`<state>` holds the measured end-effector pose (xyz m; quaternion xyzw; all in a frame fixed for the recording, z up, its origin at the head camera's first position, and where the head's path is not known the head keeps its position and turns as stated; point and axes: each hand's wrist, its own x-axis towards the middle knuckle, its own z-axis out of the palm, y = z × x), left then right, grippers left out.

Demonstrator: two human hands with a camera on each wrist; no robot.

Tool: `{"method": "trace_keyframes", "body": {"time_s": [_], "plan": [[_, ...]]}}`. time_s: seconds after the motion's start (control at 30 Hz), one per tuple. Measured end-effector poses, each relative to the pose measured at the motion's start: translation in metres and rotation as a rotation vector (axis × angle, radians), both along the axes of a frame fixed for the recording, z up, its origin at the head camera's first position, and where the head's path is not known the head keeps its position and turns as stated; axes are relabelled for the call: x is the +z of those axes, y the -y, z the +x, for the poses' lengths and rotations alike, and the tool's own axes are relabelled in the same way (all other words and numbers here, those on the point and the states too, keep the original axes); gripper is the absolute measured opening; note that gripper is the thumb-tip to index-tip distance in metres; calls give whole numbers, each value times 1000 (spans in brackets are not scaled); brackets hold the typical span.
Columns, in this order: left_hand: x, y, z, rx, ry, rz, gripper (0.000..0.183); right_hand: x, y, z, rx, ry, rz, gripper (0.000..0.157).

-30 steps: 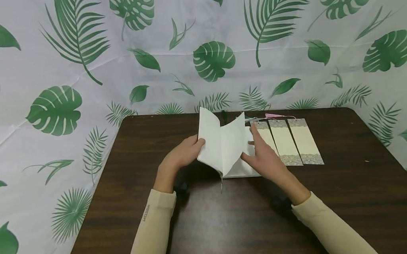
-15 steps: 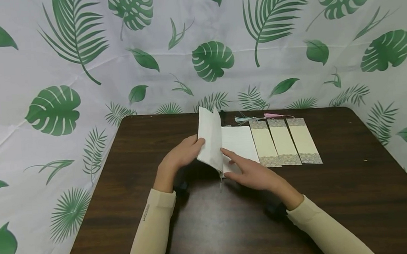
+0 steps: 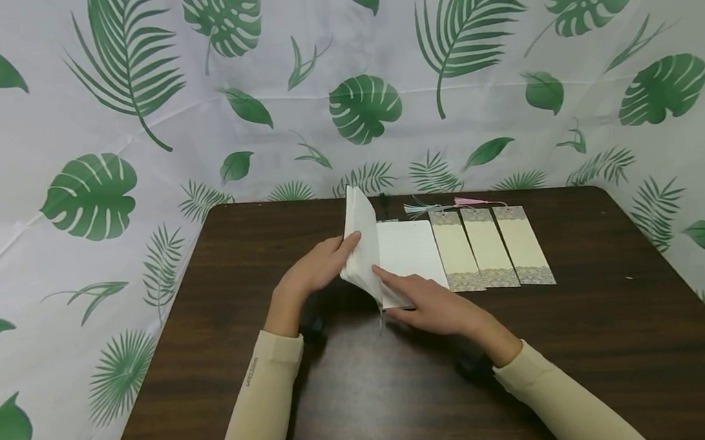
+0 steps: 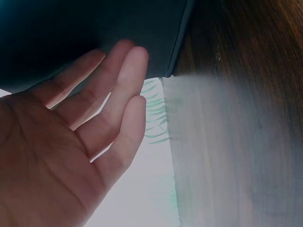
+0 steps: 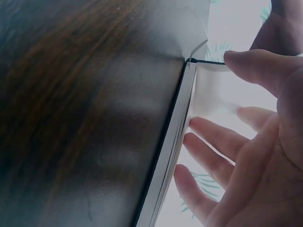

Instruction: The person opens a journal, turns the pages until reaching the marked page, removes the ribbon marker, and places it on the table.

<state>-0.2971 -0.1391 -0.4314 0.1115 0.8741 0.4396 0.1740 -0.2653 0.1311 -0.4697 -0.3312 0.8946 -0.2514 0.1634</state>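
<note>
An open notebook (image 3: 410, 253) with a dark cover (image 4: 94, 33) lies on the table, its left side raised. My left hand (image 3: 315, 268) holds that raised side, thumb over the white pages and fingers behind the cover. In the left wrist view the fingers of the left hand (image 4: 90, 123) lie against the dark cover. My right hand (image 3: 436, 303) rests at the lower part of the notebook, index fingertip by the raised pages. In the right wrist view, the right hand's (image 5: 251, 156) loosely spread fingers touch the page block. A thin ribbon (image 5: 199, 47) hangs from the spine.
Three cream bookmarks (image 3: 488, 247) with lace-patterned ends lie right of the notebook. A light blue tassel (image 3: 420, 208) and a pink tassel (image 3: 470, 201) lie above them. The dark wooden table (image 3: 366, 398) ends at a leaf-print cloth (image 3: 295, 121).
My right hand has moved left and down, turning a page over onto the raised left side. The lined right-hand page now shows. My left hand keeps its hold, thumb shifted slightly.
</note>
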Motion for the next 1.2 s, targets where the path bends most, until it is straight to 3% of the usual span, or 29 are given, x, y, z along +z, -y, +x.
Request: {"method": "trace_keyframes", "body": {"time_s": [0.53,0.9,1.2], "plan": [[3,5,3,23,6,-32,53,3,-2,3,-5,56,49,85],[4,5,4,31,6,-33,51,-1,-13,-3,53,-66,202,68],[-1,6,3,11,15,-24,53,1,-21,-8,-4,-133,268,70]]}}
